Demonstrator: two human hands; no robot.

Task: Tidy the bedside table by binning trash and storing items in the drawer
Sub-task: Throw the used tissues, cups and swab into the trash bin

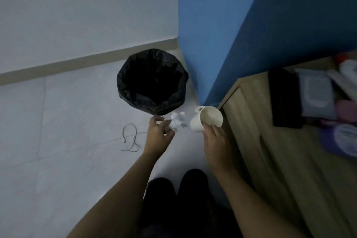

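Observation:
A round bin with a black liner [152, 81] stands on the floor by the blue wall corner. Just in front of it my left hand [159, 131] grips a crumpled white tissue [176, 120] between thumb and fingers. To the right, beside the table's left edge, my right hand [214, 137] holds a white mug [206, 119] tilted on its side, mouth up and to the right, handle toward the bin. The wooden bedside table [251, 121] carries a black flat item [285, 98], a grey wipes pack [316, 96] and blurred pink and purple items [340, 139].
A loose grey cable [131, 139] lies looped on the pale floor tiles left of my left hand. The blue wall corner [202, 35] rises between bin and table. My dark-clothed legs [179, 195] are at the bottom centre. White and red items [347, 67] crowd the table's far edge.

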